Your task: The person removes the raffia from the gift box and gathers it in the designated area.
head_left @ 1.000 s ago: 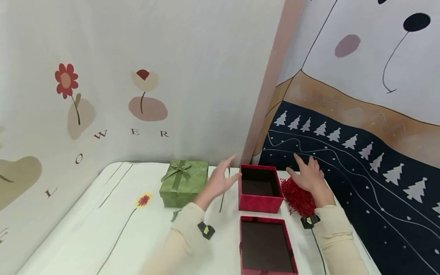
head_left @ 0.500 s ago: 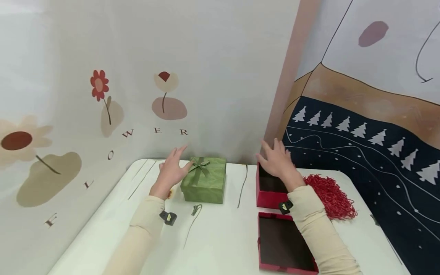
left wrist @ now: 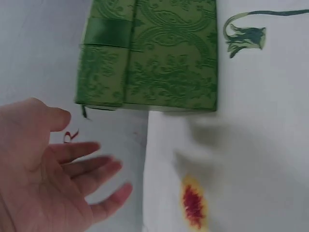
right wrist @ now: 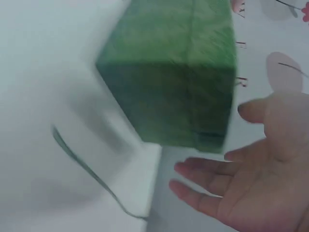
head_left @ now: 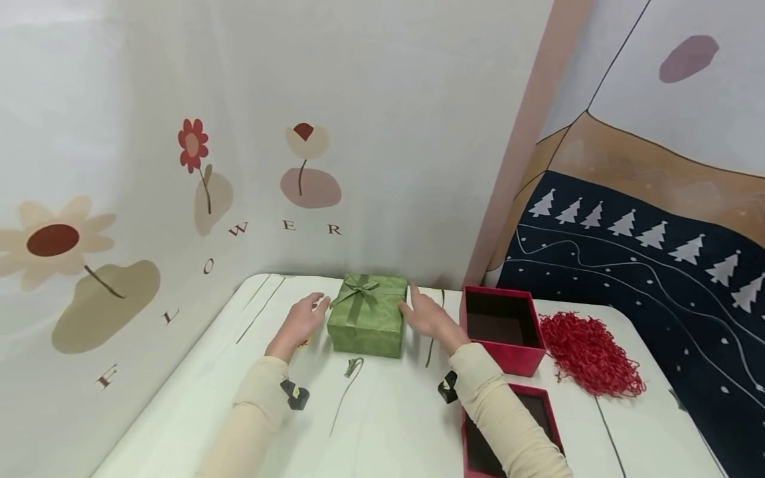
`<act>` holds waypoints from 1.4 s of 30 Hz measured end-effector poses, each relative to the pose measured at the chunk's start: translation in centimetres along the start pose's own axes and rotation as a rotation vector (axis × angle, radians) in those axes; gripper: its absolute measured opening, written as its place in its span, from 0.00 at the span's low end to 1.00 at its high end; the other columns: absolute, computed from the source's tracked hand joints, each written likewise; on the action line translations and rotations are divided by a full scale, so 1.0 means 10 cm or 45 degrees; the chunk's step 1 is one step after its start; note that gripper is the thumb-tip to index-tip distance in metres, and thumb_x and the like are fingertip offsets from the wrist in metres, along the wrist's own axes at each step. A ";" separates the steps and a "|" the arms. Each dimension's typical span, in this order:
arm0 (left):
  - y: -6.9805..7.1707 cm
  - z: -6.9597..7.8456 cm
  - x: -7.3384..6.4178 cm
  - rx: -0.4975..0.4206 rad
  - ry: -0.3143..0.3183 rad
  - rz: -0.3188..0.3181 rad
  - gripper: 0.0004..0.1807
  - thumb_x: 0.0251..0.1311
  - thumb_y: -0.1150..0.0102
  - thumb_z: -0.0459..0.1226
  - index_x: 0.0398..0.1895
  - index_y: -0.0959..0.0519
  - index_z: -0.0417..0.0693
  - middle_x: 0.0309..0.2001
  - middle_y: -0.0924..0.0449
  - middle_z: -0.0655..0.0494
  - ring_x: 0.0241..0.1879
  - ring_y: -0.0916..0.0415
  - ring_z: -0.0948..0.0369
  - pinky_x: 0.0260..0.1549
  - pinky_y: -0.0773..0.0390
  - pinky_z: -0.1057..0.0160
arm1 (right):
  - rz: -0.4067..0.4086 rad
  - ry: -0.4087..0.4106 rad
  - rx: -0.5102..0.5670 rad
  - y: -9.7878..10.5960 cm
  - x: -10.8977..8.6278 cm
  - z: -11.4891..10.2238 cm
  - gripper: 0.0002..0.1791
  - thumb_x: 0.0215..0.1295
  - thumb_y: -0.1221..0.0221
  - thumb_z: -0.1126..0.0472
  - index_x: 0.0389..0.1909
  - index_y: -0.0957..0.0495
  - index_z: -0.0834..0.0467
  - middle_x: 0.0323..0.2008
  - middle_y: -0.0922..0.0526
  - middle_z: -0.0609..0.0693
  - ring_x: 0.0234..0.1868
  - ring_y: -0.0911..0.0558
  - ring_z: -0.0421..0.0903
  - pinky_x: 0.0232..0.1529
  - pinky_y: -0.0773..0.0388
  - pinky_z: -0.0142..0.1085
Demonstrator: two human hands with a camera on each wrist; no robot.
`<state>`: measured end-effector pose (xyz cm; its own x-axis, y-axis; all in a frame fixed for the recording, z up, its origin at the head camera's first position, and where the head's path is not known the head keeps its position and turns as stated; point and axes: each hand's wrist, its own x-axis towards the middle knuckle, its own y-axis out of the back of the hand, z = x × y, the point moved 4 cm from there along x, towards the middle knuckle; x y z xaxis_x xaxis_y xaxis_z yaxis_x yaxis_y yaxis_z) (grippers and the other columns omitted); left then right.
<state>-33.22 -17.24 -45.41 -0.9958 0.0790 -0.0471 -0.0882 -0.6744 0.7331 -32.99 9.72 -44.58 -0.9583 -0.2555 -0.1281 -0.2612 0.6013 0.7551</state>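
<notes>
Head view: I see a green gift box (head_left: pixel 369 317) toward the back of the white tabletop (head_left: pixel 239 372), before a flower-printed backdrop (head_left: pixel 406 133). Left wrist: the left hand (left wrist: pixel 50 176) beside the box, fingers spread, holding nothing. Right wrist: the right hand (right wrist: pixel 263 176) near it, fingers parted, gripping nothing.

At the head view's centre, the gift box (head_left: pixel 366 340) and its bow (head_left: pixel 360 287) are green, the box embossed with scrolls. The open box (head_left: pixel 521 359) is red outside, dark brown inside. Shredded paper (head_left: pixel 592 355) at right is red. The sleeves (head_left: pixel 505 408) are cream. Pale trees (head_left: pixel 653 236) pattern the navy cloth (head_left: pixel 663 318).
</notes>
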 end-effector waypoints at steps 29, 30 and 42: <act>-0.08 0.03 0.11 -0.331 0.047 0.021 0.20 0.78 0.49 0.39 0.57 0.19 0.28 0.50 0.15 0.36 0.41 0.15 0.56 0.42 0.16 0.58 | 0.195 -0.106 0.628 -0.03 0.06 0.05 0.34 0.75 0.40 0.61 0.75 0.40 0.71 0.47 0.16 0.66 0.45 0.13 0.59 0.45 0.15 0.46; -0.07 0.04 0.12 -0.330 0.043 0.021 0.21 0.78 0.49 0.39 0.57 0.19 0.28 0.50 0.15 0.36 0.40 0.15 0.56 0.42 0.16 0.58 | 0.192 -0.104 0.628 -0.03 0.06 0.05 0.34 0.75 0.40 0.62 0.75 0.40 0.71 0.47 0.16 0.66 0.45 0.13 0.59 0.45 0.15 0.46; 0.03 0.16 0.07 -0.314 -0.012 0.099 0.23 0.79 0.51 0.41 0.62 0.21 0.31 0.55 0.17 0.36 0.54 0.19 0.46 0.54 0.20 0.48 | 0.220 -0.075 0.626 0.12 -0.02 -0.10 0.33 0.76 0.41 0.60 0.76 0.40 0.66 0.52 0.17 0.65 0.51 0.15 0.59 0.60 0.24 0.56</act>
<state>-33.85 -16.17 -44.14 -0.9996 0.0261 0.0104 -0.0162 -0.8374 0.5463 -32.98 9.74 -42.97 -0.9935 -0.0865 -0.0746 -0.1085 0.9188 0.3796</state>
